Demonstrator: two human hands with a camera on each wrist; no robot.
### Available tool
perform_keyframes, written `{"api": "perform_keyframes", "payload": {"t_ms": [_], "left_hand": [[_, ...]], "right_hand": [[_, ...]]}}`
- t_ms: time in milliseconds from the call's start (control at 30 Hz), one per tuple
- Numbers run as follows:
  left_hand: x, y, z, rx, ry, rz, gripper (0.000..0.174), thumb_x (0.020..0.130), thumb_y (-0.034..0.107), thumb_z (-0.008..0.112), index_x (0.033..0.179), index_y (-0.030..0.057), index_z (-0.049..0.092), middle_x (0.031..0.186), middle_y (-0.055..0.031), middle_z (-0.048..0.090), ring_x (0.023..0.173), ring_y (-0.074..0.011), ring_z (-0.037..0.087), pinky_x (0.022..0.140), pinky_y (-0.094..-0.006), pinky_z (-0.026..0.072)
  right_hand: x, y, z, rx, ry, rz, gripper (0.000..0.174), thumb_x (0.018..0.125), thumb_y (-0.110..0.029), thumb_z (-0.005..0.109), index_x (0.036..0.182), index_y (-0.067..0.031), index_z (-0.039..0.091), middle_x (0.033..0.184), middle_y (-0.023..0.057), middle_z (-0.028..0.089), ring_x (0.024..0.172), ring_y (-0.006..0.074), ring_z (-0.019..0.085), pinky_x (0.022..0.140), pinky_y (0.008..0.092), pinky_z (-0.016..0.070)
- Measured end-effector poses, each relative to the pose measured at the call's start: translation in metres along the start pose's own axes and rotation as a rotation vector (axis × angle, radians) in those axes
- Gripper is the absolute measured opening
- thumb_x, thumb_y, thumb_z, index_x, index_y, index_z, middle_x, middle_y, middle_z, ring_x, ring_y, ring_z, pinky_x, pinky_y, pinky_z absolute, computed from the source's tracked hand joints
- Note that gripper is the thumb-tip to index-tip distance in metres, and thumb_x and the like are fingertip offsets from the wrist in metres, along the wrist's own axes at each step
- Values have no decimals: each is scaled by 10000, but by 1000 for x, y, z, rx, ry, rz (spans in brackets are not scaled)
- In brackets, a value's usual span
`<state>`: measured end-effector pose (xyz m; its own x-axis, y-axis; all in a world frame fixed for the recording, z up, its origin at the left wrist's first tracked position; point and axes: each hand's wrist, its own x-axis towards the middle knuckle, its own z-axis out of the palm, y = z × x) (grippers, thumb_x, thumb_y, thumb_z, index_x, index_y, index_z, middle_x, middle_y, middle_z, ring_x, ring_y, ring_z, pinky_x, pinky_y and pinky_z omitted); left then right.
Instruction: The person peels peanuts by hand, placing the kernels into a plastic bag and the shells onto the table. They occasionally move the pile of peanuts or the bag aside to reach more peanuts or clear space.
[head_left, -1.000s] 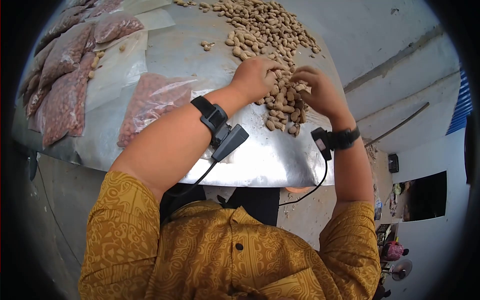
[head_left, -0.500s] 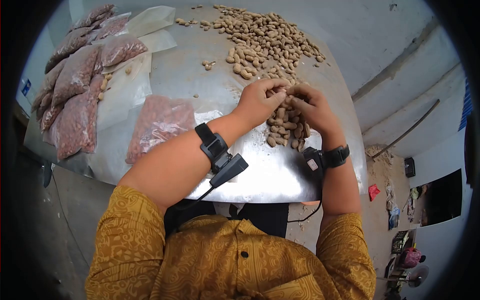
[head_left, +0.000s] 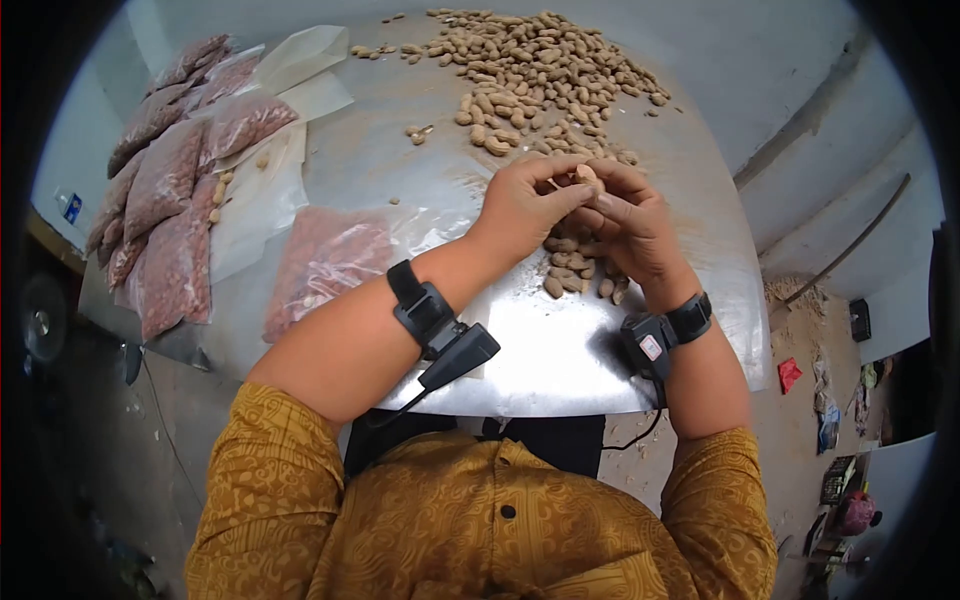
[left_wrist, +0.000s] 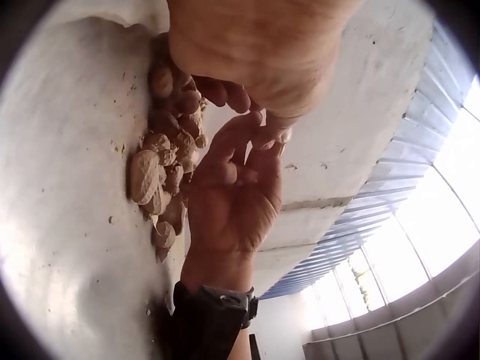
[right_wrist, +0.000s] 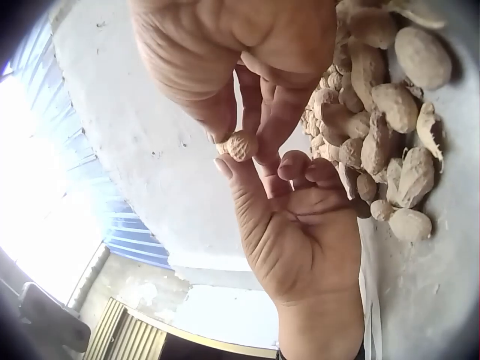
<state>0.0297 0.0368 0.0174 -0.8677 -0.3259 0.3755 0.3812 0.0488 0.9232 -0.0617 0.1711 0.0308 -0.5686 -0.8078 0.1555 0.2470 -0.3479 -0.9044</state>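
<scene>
Both hands meet over the near tail of the peanut pile (head_left: pixel 570 268). Between their fingertips is one unshelled peanut (right_wrist: pixel 241 145), light tan with a ridged shell. My right hand (head_left: pixel 645 232) pinches it between thumb and fingers. From the other side my left hand (head_left: pixel 515 208) has its thumb tip at the shell, its other fingers bent behind, as the right wrist view shows. In the left wrist view the left hand's palm hides the peanut, while loose peanuts (left_wrist: pixel 146 176) lie on the metal tabletop beneath.
A larger heap of peanuts (head_left: pixel 555 70) spreads at the table's far side. Clear bags of reddish kernels (head_left: pixel 165 190) are stacked at the left, with flat plastic bags (head_left: pixel 255 215) beside them. Another kernel bag (head_left: pixel 325 260) lies by the left forearm. The metal table's (head_left: pixel 560 385) front edge is near the body.
A second ago the hands were apart over the peanuts. They have come together at the fingertips, and a peanut now shows between them. The head view has shifted slightly.
</scene>
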Motion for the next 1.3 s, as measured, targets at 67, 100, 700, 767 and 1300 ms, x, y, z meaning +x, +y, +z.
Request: {"api": "perform_keyframes", "payload": {"t_ms": [67, 100, 700, 767, 1300], "left_hand": [[1, -5, 1, -91, -3, -17, 236, 837, 127, 612, 1033, -7, 610, 914, -47, 609, 804, -93, 571, 678, -201, 475], [1, -5, 0, -129, -23, -36, 218, 845, 150, 609, 993, -9, 621, 886, -49, 611, 772, -94, 577, 652, -196, 481], [-2, -2, 1, 9, -15, 20, 261, 844, 235, 616, 919, -14, 620, 770, -11, 595, 698, -65, 532, 609, -201, 440], [1, -8, 1, 53, -20, 52, 256, 841, 233, 617, 906, -15, 617, 755, -11, 596, 684, -69, 536, 599, -210, 443], [-4, 4, 8, 122, -7, -94, 175, 832, 146, 594, 864, -25, 603, 762, -46, 608, 675, -80, 547, 599, -233, 469]], "right_hand": [[-2, 0, 7, -69, 17, 0, 318, 795, -18, 611, 1106, -9, 550, 1012, 86, 590, 853, 160, 601, 730, 272, 520], [-3, -1, 6, -89, 52, 28, 343, 777, 0, 616, 1114, 0, 551, 1010, 82, 593, 846, 161, 600, 724, 267, 517], [-4, 3, 8, -482, 160, -147, 283, 769, -24, 641, 1046, 9, 592, 850, 57, 628, 758, 100, 578, 634, 211, 471], [-4, 5, 6, -459, 163, -141, 305, 764, -14, 640, 1061, 9, 576, 848, 58, 618, 753, 105, 579, 623, 214, 470], [-6, 0, 11, -386, -23, 30, 492, 797, -244, 654, 1192, 16, 520, 833, -4, 583, 637, 35, 486, 526, 161, 391]]}}
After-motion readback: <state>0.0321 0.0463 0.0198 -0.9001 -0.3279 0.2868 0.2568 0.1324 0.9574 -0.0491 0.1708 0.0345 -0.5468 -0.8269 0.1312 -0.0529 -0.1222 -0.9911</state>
